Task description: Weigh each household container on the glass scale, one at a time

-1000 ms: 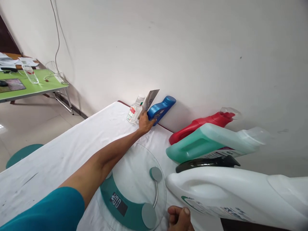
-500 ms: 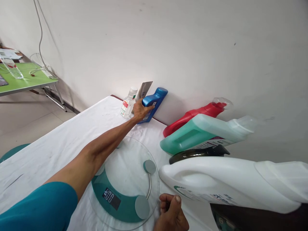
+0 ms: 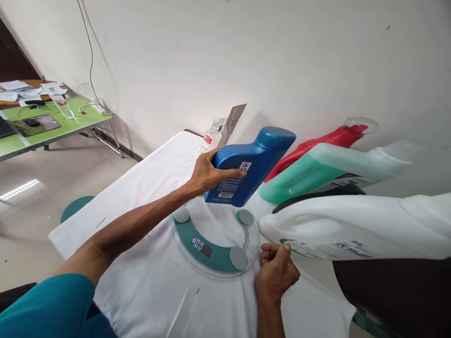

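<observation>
My left hand (image 3: 214, 174) is wrapped round a blue plastic bottle (image 3: 255, 159) with a blue cap and a printed back label. The bottle is tilted to the right and held up over the far part of a round glass scale (image 3: 200, 244). Zeros show on the scale's display. Loosely curled, my right hand (image 3: 278, 270) rests on the white cloth by the scale's right edge, with nothing visible in it. Close to that hand lies a large white bottle (image 3: 331, 225).
Behind the white bottle are a green bottle (image 3: 317, 171), a red bottle (image 3: 324, 143) and a partly hidden dark one. A clear bottle (image 3: 211, 136) and a grey-brown packet (image 3: 235, 121) stand by the wall (image 3: 282, 61). A green table (image 3: 81, 117) is at far left.
My left hand has lifted the blue bottle from beside the clear bottle and brought it nearer, over the scale. My right hand stays by the scale. The view has shifted.
</observation>
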The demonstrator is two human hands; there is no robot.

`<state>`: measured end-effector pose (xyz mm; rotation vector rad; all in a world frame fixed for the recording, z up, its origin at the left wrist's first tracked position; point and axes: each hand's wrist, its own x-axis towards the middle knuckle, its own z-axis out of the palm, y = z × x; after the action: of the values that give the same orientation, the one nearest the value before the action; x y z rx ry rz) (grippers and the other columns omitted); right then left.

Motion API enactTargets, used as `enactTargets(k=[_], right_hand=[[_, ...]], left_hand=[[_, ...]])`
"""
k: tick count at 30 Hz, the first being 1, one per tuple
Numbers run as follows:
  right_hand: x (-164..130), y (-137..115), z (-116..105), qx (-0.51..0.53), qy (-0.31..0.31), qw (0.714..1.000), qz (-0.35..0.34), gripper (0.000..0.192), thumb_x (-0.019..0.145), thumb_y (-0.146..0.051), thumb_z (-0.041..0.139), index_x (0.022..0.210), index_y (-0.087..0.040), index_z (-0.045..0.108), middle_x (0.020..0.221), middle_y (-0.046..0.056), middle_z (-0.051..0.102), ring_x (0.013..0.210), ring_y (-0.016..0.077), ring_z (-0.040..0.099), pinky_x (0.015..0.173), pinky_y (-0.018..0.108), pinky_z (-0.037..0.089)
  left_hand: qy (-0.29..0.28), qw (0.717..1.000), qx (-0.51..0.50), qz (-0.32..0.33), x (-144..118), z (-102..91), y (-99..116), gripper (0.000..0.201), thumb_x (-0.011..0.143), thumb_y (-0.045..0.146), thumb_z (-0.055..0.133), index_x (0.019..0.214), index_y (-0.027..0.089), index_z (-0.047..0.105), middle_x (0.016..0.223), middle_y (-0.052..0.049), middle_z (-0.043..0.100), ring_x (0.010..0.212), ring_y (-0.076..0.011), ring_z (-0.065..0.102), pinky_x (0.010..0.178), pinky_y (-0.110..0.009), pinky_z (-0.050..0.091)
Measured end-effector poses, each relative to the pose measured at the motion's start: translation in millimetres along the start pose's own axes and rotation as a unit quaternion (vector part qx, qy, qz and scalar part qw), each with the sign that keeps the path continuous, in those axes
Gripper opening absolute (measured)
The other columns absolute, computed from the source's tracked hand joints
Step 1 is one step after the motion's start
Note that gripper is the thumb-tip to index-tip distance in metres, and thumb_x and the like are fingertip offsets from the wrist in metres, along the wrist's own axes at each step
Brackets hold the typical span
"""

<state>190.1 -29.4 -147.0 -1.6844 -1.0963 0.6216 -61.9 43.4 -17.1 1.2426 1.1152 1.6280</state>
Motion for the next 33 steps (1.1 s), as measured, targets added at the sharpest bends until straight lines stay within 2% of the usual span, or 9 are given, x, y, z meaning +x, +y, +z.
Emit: enactTargets(k=[4,9,14,19,22,24,28,31,33], right_hand=[[-0.9,-1.6,3.3,0.003,0.016,1.000,0.008,0.064,0.098,-0.068,0.037,0.075,-0.017,0.068,0.064,0.001,0.057,0.058,0.0167,0.051,0.057,0.030,0.042],[-3.6,-9.1,4.1,-0.010,-0.005,1.000,-0.011,0.062,0.097,-0.066,0.036,0.076,-0.017,0.069,0.066,0.002,0.060,0.059,0.0162,0.051,0.064,0.032,0.044],[-4.5,-11.2,4.1,-0.021,-0.006,1.000,-0.017,0.061,0.097,-0.064,0.035,0.076,-0.017,0.070,0.067,0.003,0.062,0.059,0.0172,0.052,0.065,0.034,0.044],[-4.0,-7.9,4.8,-0.028,0.000,0.999,-0.023,0.059,0.098,-0.061,0.035,0.077,-0.018,0.070,0.067,0.003,0.062,0.058,0.0177,0.053,0.065,0.035,0.045],[-4.6,-7.2,4.4,-0.030,0.004,0.999,-0.027,0.060,0.098,-0.063,0.035,0.077,-0.018,0.070,0.067,0.004,0.062,0.057,0.0178,0.052,0.063,0.035,0.045],[-4.5,-6.2,4.1,-0.033,0.008,0.999,-0.029,0.058,0.098,-0.061,0.037,0.078,-0.018,0.070,0.067,0.004,0.063,0.057,0.0177,0.053,0.064,0.034,0.045],[-1.2,-1.1,4.5,-0.044,0.005,0.998,-0.037,0.059,0.099,-0.060,0.036,0.089,-0.017,0.075,0.075,0.005,0.069,0.061,0.0184,0.057,0.067,0.034,0.047],[2.1,2.5,5.1,-0.059,-0.016,0.997,-0.049,0.066,0.100,-0.063,0.033,0.095,-0.015,0.077,0.085,0.009,0.074,0.062,0.0194,0.059,0.070,0.036,0.047],[3.4,3.3,5.7,-0.071,-0.033,0.996,-0.052,0.071,0.100,-0.067,0.031,0.095,-0.014,0.078,0.086,0.011,0.076,0.063,0.0201,0.059,0.074,0.038,0.048]], left_hand=[[-0.015,1.000,0.000,-0.021,-40.2,-3.6,-1.0,0.054,0.058,0.042,0.096,0.101,0.016,0.074,0.094,-0.007,0.077,0.083,-0.0203,0.071,0.074,-0.032,0.057],[-0.016,0.999,0.020,-0.026,-64.9,-8.5,-2.4,0.048,0.058,0.042,0.096,0.089,0.015,0.070,0.084,-0.003,0.072,0.077,-0.0169,0.066,0.068,-0.028,0.052],[-0.019,0.999,0.024,-0.021,-73.6,-12.4,-9.2,0.050,0.057,0.045,0.096,0.084,0.015,0.066,0.079,0.000,0.068,0.073,-0.0149,0.062,0.065,-0.026,0.048],[-0.072,0.996,0.050,0.008,-76.7,-16.1,-10.2,0.048,0.062,0.043,0.093,0.091,0.016,0.067,0.087,-0.002,0.069,0.081,-0.0176,0.065,0.071,-0.028,0.049],[-0.096,0.993,0.067,0.025,-77.5,-21.7,-8.1,0.051,0.067,0.052,0.090,0.097,0.017,0.068,0.093,-0.004,0.071,0.084,-0.0208,0.066,0.074,-0.031,0.051],[-0.105,0.991,0.058,0.051,-76.2,-28.8,-11.4,0.054,0.079,0.064,0.077,0.105,0.017,0.070,0.102,-0.008,0.073,0.094,-0.0246,0.067,0.083,-0.037,0.053],[-0.046,0.996,0.030,0.066,-68.5,-48.4,-39.9,0.069,0.098,0.074,0.036,0.113,0.016,0.071,0.119,-0.014,0.073,0.113,-0.0290,0.067,0.101,-0.044,0.051],[0.028,0.998,0.049,0.002,-61.2,-61.1,-67.9,0.075,0.096,0.078,0.033,0.108,0.015,0.072,0.121,-0.016,0.073,0.113,-0.0297,0.068,0.101,-0.045,0.052],[0.036,0.998,0.048,-0.028,-56.1,-67.5,-79.5,0.075,0.096,0.077,0.032,0.110,0.015,0.072,0.124,-0.017,0.073,0.114,-0.0294,0.068,0.102,-0.046,0.053]])
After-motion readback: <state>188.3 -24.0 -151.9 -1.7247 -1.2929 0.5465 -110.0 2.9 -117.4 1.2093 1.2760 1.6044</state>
